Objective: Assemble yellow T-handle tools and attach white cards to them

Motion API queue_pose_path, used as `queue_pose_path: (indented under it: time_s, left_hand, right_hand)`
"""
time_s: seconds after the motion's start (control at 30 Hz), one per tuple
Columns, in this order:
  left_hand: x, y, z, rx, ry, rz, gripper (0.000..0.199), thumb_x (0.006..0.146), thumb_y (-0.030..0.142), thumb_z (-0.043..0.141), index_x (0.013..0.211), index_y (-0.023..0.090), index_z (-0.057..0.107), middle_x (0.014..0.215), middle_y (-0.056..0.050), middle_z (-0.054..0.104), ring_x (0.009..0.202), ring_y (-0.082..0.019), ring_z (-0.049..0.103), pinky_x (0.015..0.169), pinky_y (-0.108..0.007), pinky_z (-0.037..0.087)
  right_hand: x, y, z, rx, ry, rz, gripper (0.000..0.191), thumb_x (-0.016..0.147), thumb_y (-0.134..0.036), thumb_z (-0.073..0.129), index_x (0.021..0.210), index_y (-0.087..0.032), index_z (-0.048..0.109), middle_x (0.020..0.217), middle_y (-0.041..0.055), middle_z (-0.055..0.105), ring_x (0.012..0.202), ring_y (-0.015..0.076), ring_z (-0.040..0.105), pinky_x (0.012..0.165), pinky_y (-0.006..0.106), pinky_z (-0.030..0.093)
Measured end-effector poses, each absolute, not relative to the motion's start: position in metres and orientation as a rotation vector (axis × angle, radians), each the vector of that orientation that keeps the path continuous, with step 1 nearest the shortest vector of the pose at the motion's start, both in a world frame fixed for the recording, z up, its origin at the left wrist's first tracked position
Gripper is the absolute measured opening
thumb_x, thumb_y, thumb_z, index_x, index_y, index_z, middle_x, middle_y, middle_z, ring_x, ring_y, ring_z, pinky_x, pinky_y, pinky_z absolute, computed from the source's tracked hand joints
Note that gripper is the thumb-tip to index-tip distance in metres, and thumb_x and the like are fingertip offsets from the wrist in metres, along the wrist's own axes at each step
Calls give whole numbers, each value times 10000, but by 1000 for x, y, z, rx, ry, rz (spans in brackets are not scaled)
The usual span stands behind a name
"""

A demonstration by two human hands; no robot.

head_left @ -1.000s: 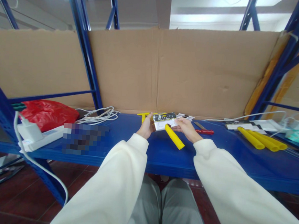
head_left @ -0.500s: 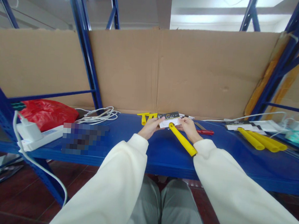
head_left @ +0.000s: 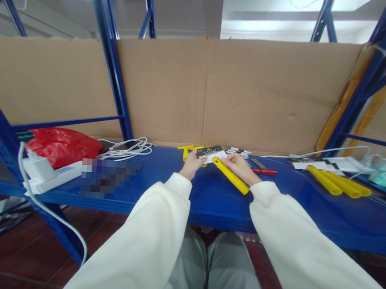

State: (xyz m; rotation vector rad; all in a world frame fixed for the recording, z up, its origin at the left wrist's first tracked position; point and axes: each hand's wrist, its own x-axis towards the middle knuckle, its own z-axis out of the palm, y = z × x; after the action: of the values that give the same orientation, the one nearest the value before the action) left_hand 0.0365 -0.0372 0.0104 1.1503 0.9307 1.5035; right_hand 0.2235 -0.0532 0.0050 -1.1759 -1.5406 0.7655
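Observation:
My left hand [head_left: 192, 163] is closed on the left end of a black-and-white card [head_left: 211, 154]. A yellow handle [head_left: 232, 176] hangs from the card's lower edge and slants down to the right. My right hand [head_left: 241, 167] has its fingers pinched at the card's right side, by the upper part of the handle; whether it grips the card or the handle is too small to tell. Just behind the card lie yellow T-shaped pieces [head_left: 186, 151]. A red tool [head_left: 265, 171] rests beside my right hand, with several black-and-white sticks [head_left: 240, 152] behind it.
More yellow handles [head_left: 340, 183] on cards lie on the right of the blue shelf [head_left: 289, 201]. A red bag [head_left: 64, 147], a white power strip [head_left: 60, 177] and coiled white cable [head_left: 134, 148] are on the left. Cardboard [head_left: 266, 97] stands behind.
The card and handle have shifted slightly left and the card is now tilted. My right hand has moved a little left and down, uncovering the black-and-white sticks behind.

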Motion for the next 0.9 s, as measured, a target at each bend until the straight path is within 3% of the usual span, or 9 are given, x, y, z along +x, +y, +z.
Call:
queue_pose_path:
  time_s: [0.2, 0.43, 0.6, 0.7, 0.8, 0.9]
  left_hand:
    - [39, -37, 8, 1187, 969, 1458, 323, 601, -57, 694, 838, 162, 688, 864, -57, 752, 939, -248, 725, 863, -375, 601]
    - [39, -35, 6, 1115, 1066, 1599, 451, 590, -87, 705, 945, 173, 609, 1010, -49, 686, 987, -206, 692, 898, -363, 585]
    - [41, -36, 6, 1105, 1083, 1642, 454, 615, -100, 685, 943, 184, 551, 1087, -58, 646, 1052, -206, 672, 922, -367, 578]
    - [40, -34, 6, 1112, 1070, 1644, 449, 610, -98, 688, 927, 189, 550, 1098, -59, 642, 1071, -208, 666, 908, -350, 581]
    - [38, -33, 6, 1106, 1073, 1639, 433, 611, -77, 700, 915, 196, 557, 1107, -57, 649, 1089, -209, 661, 871, -318, 587]
    - [36, -32, 6, 1086, 1046, 1634, 393, 624, -45, 699, 898, 194, 550, 1097, -61, 660, 1070, -214, 666, 843, -317, 584]
  right_hand:
    - [215, -69, 5, -1023, -1623, 1008, 448, 685, -307, 815, 954, -260, 461, 922, -40, 616, 457, 69, 557, 391, 223, 493]
    - [212, -70, 8, -1005, -1689, 1019, 349, 726, -265, 751, 962, -259, 494, 801, -83, 605, 401, 67, 546, 348, 197, 481]
    - [211, -70, 9, -1053, -1693, 1022, 261, 765, -218, 704, 979, -237, 557, 796, -51, 642, 393, 91, 560, 367, 237, 506]
    - [213, -70, 9, -1049, -1670, 1043, 381, 766, -192, 706, 1127, -234, 593, 905, -13, 691, 395, 87, 568, 379, 241, 513]
    - [215, -69, 8, -1047, -1620, 1078, 619, 753, -178, 730, 1339, -243, 541, 1024, 33, 719, 408, 82, 576, 383, 238, 515]
    - [216, -66, 6, -1068, -1578, 1107, 713, 752, -174, 738, 1420, -234, 496, 1127, 81, 723, 416, 77, 580, 366, 227, 506]
